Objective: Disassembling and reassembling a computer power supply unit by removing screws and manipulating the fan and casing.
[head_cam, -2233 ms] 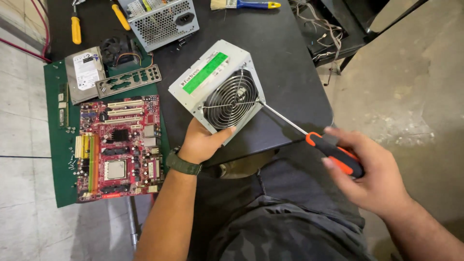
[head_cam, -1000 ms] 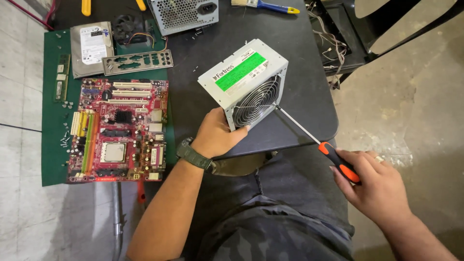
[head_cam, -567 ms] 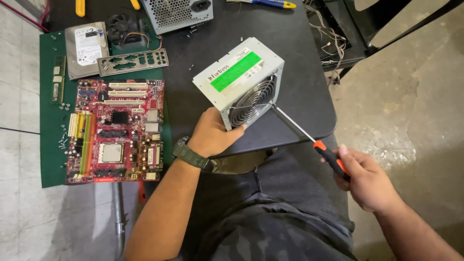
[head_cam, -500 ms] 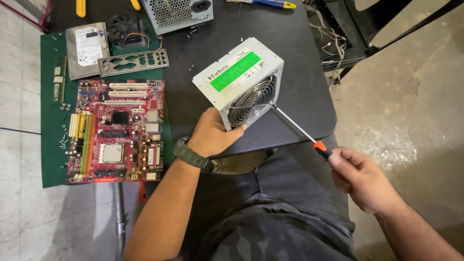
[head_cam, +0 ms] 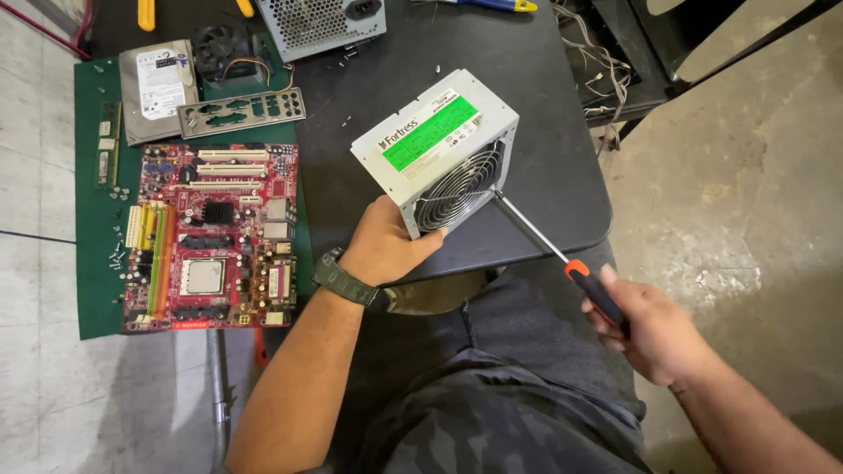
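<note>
A: Item one?

B: Power supply, grey metal box with a green label on top and a round fan grille facing the person. It sits tilted on the black table, near the front edge.

A: Who has it?

B: Left hand, just below the supply. It grips the lower near corner, thumb laid along the grille side, fingers curled under the box. A dark watch sits on that wrist.

A: Item two?

B: Screwdriver, long steel shaft, orange and black handle. Its tip touches the supply at the right-hand corner of the grille. The shaft slants down and right from there, off the table edge.

A: Held by?

B: Right hand, well right of and below the supply. Fingers wrapped tight round the handle, closed together.

A: Rest of the lot, placed from the supply?

B: Left of it, a red motherboard lying flat on a green mat. Above the motherboard, a hard drive, a small black fan and a metal port plate. Up and left of the supply, a second supply with a perforated face, partly cut off by the frame. Up and right, a tangle of wires past the table edge. Small screws lie loose along the mat's left side.
</note>
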